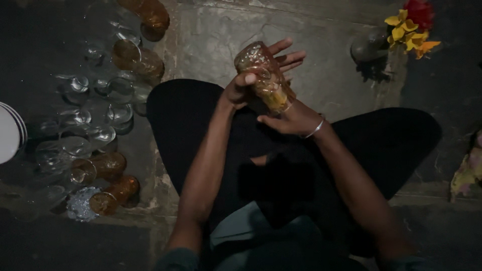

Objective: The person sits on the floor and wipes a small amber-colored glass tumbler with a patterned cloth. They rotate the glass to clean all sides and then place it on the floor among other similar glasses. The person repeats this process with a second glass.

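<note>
I see my left hand [240,92] wrapped around an amber patterned glass [264,76], the thumb lying across its side, so that grip is closed on the glass; the glass is held tilted above my lap, its rim end pointing up and away from me, its base end low toward my right wrist; my right hand [287,120] sits under the lower end of the glass, palm touching it, with the fingers [288,56] spread open behind the glass rather than curled round it, so that grip is open against the glass; a silver bangle [315,130] circles the right wrist; my legs in dark trousers [391,145] are folded on a stone floor [216,40]; to my left a cluster of clear glasses [75,118] lies on the floor, with more amber glasses [108,165] among them, some on their sides; a white plate [9,133] shows at the left edge; ahead to the right lie yellow and red flowers [411,27].
</note>
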